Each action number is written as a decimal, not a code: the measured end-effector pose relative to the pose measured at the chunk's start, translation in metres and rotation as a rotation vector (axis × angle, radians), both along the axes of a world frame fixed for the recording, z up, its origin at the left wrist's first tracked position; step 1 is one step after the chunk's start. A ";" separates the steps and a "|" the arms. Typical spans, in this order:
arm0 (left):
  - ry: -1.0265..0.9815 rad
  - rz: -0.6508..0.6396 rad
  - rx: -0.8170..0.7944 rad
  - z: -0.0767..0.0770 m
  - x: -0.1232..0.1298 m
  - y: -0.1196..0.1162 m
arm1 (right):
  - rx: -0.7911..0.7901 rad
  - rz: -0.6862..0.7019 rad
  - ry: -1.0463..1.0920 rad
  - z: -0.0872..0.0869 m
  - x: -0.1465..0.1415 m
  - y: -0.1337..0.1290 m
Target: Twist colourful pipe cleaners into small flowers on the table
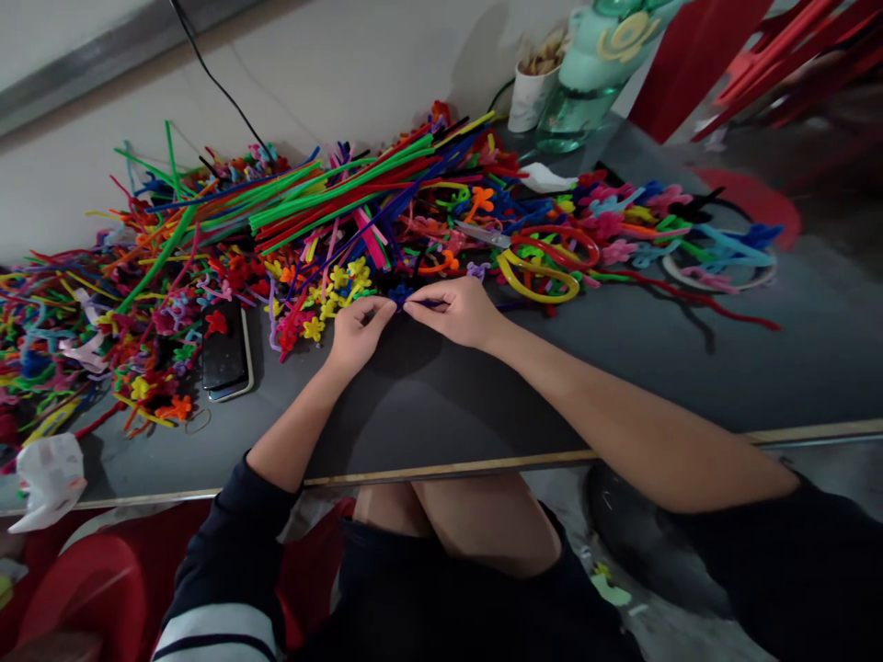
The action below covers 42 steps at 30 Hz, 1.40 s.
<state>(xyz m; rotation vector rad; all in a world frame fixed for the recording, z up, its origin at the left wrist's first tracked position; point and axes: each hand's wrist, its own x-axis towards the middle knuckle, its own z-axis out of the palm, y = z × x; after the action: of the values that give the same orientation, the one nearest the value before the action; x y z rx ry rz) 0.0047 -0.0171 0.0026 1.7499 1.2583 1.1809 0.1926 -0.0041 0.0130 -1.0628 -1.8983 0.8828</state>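
Note:
Between my fingertips is a small dark blue pipe-cleaner flower (pixel 399 294), pinched from both sides just above the table. My left hand (pixel 359 333) closes thumb and forefinger on its left edge. From the right, my right hand (pixel 456 311) pinches it, and a dark blue stem seems to run back under that palm. Yellow pipe-cleaner flowers (pixel 338 287) lie right behind my left hand. Scissors (pixel 538 276) with yellow and red handles rest to the right of my right hand.
A heap of loose pipe cleaners (pixel 345 198) and finished flowers stretches along the wall. A phone (pixel 226 354) lies at left on the grey table (pixel 428 405). A paper cup (pixel 530 97) and a green bottle (pixel 576 87) stand at the back right.

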 end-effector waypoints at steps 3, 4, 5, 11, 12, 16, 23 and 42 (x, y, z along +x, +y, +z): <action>-0.140 -0.028 -0.094 -0.001 0.003 -0.001 | -0.035 0.056 0.057 0.000 0.001 0.003; -0.181 -0.026 -0.138 -0.001 0.004 -0.002 | -0.040 0.074 0.061 0.000 0.002 0.004; -0.215 -0.015 -0.180 -0.001 0.006 -0.002 | -0.047 0.088 0.060 0.000 0.002 0.005; -0.276 -0.007 -0.273 -0.002 0.007 0.001 | -0.099 0.134 0.068 -0.001 0.002 0.006; -0.279 -0.036 -0.285 -0.002 0.005 0.002 | -0.106 0.149 0.069 -0.001 0.002 0.006; -0.272 -0.185 -0.362 -0.002 -0.003 0.006 | -0.131 0.227 0.072 -0.001 0.001 0.005; -0.243 -0.230 -0.365 -0.001 -0.004 0.007 | -0.160 0.283 0.058 -0.007 -0.001 0.008; -0.018 -0.007 -0.045 -0.015 -0.010 0.012 | -0.117 0.168 0.012 -0.009 0.001 0.015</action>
<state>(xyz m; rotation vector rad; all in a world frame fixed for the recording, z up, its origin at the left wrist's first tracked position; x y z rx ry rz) -0.0053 -0.0048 -0.0123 1.7061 1.2582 1.1534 0.1939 0.0104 0.0045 -0.9737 -1.9671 1.1044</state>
